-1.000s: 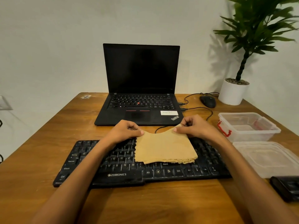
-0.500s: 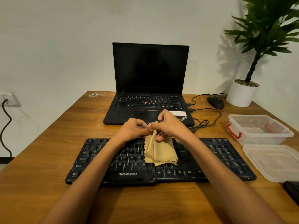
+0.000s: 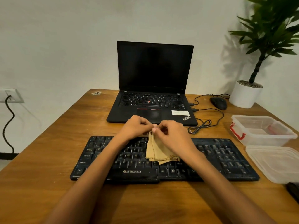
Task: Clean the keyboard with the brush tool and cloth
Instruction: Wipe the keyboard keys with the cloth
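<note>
The wooden worktop carries a black keyboard toward 6 o'clock; bare wood lies at its 6 and 9 o'clock, a clear lid just beside at 3; a folded tan cloth, zigzag-edged, hangs onto the middle keys; left grip and right grip both pinch its top.

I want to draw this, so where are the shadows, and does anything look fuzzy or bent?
Head view: the plant throws a soft shadow onto the wall to its left. Head view: its top leaves look smeared. Head view: the table edges fan outward, a wide-lens effect. Head view: the laptop screen is dark, with no bright glare.
</note>
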`<state>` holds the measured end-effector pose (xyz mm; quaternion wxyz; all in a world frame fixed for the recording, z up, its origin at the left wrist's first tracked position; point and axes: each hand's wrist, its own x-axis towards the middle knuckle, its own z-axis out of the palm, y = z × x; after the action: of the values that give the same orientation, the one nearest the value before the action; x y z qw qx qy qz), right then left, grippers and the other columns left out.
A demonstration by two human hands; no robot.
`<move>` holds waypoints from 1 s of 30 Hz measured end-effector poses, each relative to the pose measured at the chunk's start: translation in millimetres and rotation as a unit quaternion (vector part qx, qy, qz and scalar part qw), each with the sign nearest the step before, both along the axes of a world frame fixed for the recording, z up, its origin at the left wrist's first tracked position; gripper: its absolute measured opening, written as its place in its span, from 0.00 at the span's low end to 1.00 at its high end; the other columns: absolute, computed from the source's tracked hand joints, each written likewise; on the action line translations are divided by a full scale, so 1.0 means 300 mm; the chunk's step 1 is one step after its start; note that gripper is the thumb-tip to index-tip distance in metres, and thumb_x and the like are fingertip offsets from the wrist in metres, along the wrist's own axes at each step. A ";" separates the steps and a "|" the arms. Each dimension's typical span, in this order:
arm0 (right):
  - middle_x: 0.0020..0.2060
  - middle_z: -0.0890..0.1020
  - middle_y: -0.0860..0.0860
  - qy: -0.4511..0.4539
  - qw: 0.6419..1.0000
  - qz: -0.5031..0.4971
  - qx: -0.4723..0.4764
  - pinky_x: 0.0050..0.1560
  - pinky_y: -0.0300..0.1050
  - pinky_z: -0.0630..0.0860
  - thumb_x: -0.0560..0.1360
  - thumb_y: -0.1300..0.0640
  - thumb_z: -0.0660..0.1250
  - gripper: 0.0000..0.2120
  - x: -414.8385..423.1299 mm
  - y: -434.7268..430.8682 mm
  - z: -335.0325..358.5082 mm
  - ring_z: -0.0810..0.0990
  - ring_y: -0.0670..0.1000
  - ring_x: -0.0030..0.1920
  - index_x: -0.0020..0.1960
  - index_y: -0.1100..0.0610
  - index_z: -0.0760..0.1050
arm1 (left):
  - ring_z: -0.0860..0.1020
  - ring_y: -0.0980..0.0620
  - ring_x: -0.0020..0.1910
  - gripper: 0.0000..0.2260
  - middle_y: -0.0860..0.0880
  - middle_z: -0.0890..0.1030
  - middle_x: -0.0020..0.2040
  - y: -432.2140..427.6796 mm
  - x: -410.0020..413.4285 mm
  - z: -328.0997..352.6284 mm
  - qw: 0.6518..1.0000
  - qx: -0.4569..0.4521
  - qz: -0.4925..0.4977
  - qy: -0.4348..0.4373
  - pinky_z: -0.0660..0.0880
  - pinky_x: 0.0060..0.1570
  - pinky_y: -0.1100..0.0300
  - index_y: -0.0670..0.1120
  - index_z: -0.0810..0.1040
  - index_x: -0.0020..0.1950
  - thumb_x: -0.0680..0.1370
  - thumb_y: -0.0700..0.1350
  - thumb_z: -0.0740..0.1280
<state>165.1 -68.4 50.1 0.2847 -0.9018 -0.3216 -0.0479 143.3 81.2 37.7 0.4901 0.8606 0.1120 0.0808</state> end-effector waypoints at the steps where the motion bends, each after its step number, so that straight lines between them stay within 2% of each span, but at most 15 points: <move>1: 0.45 0.79 0.46 -0.018 1.000 0.002 -0.008 0.46 0.41 0.70 0.74 0.43 0.62 0.14 -0.022 0.002 -0.011 0.75 0.46 0.47 0.48 0.53 0.77 | 0.77 0.55 0.38 0.07 0.49 0.81 0.36 -0.002 -0.001 0.003 1.000 0.006 0.008 -0.005 0.76 0.48 0.56 0.46 0.81 0.37 0.73 0.46 0.69; 4: 0.55 0.75 0.47 -0.050 0.998 0.009 -0.027 0.52 0.42 0.68 0.71 0.37 0.62 0.26 -0.072 0.013 -0.042 0.71 0.48 0.58 0.61 0.53 0.71 | 0.77 0.55 0.35 0.07 0.50 0.80 0.33 -0.001 -0.008 0.006 0.999 0.003 0.038 -0.013 0.76 0.46 0.56 0.47 0.80 0.34 0.72 0.44 0.71; 6: 0.57 0.74 0.48 -0.074 0.997 0.006 -0.032 0.51 0.42 0.70 0.71 0.35 0.62 0.30 -0.093 0.020 -0.048 0.72 0.49 0.59 0.64 0.53 0.67 | 0.76 0.56 0.31 0.07 0.50 0.79 0.30 0.006 -0.018 0.013 0.998 -0.016 0.055 -0.008 0.76 0.42 0.59 0.46 0.80 0.33 0.71 0.43 0.71; 10: 0.56 0.77 0.51 -0.133 0.989 0.012 -0.063 0.41 0.42 0.67 0.74 0.38 0.60 0.24 -0.113 0.038 -0.044 0.76 0.52 0.55 0.61 0.55 0.67 | 0.73 0.57 0.25 0.10 0.53 0.75 0.23 0.032 -0.039 0.031 0.995 -0.058 0.077 0.005 0.72 0.34 0.67 0.44 0.77 0.29 0.71 0.40 0.71; 13: 0.54 0.78 0.53 -0.150 0.986 0.030 -0.071 0.41 0.43 0.66 0.77 0.48 0.59 0.17 -0.121 0.058 -0.047 0.77 0.54 0.53 0.60 0.57 0.68 | 0.72 0.60 0.22 0.10 0.54 0.74 0.21 0.050 -0.059 0.034 0.994 -0.071 0.079 0.006 0.71 0.29 0.72 0.44 0.77 0.29 0.71 0.39 0.70; 16: 0.53 0.79 0.54 -0.167 0.980 0.045 -0.095 0.39 0.43 0.65 0.77 0.56 0.58 0.13 -0.118 0.082 -0.048 0.78 0.56 0.50 0.61 0.58 0.68 | 0.74 0.60 0.25 0.07 0.51 0.77 0.27 0.070 -0.095 0.039 0.997 -0.056 0.060 -0.011 0.73 0.36 0.68 0.43 0.78 0.33 0.72 0.39 0.69; 18: 0.49 0.80 0.54 -0.165 0.980 0.047 -0.102 0.37 0.45 0.65 0.77 0.58 0.58 0.12 -0.106 0.100 -0.045 0.79 0.57 0.47 0.60 0.58 0.68 | 0.78 0.58 0.34 0.04 0.51 0.81 0.33 0.107 -0.136 0.046 0.998 -0.038 0.033 -0.025 0.74 0.43 0.65 0.43 0.80 0.38 0.73 0.41 0.69; 20: 0.43 0.81 0.54 -0.154 0.984 0.036 -0.086 0.36 0.47 0.70 0.77 0.59 0.58 0.09 -0.081 0.101 -0.041 0.79 0.56 0.42 0.57 0.58 0.69 | 0.79 0.57 0.43 0.03 0.52 0.82 0.41 0.148 -0.181 0.062 1.000 0.015 0.007 -0.023 0.74 0.46 0.65 0.47 0.81 0.44 0.73 0.45 0.69; 23: 0.39 0.80 0.52 -0.125 0.990 0.036 -0.048 0.37 0.49 0.73 0.77 0.57 0.58 0.06 -0.064 0.124 -0.031 0.78 0.54 0.38 0.52 0.57 0.71 | 0.75 0.64 0.48 0.12 0.58 0.78 0.49 0.242 -0.285 0.076 0.998 0.052 -0.015 0.010 0.69 0.43 0.70 0.50 0.77 0.55 0.73 0.51 0.70; 26: 0.39 0.80 0.51 -0.124 0.990 0.058 -0.022 0.36 0.48 0.71 0.78 0.56 0.58 0.08 -0.076 0.162 -0.018 0.78 0.52 0.37 0.53 0.56 0.72 | 0.70 0.69 0.54 0.29 0.64 0.72 0.56 0.347 -0.383 0.059 0.995 0.050 -0.059 0.056 0.65 0.47 0.70 0.55 0.72 0.61 0.63 0.63 0.70; 28: 0.39 0.81 0.50 -0.124 0.989 0.081 -0.007 0.37 0.47 0.72 0.78 0.55 0.58 0.09 -0.092 0.203 -0.018 0.78 0.50 0.37 0.56 0.56 0.73 | 0.69 0.68 0.58 0.33 0.64 0.71 0.60 0.403 -0.435 0.039 0.993 0.048 -0.071 0.081 0.65 0.52 0.70 0.59 0.70 0.62 0.59 0.66 0.68; 30: 0.40 0.81 0.50 -0.119 0.987 0.104 0.001 0.37 0.46 0.73 0.78 0.55 0.59 0.10 -0.110 0.245 -0.023 0.78 0.49 0.37 0.57 0.55 0.73 | 0.70 0.65 0.59 0.34 0.62 0.71 0.62 0.437 -0.465 0.019 0.993 0.044 -0.065 0.092 0.67 0.54 0.67 0.59 0.70 0.63 0.59 0.66 0.69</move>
<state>132.3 5.2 43.1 0.2489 -0.8510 -0.4451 -0.1256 3.8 212.4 43.5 0.4440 0.8904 0.0971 -0.0262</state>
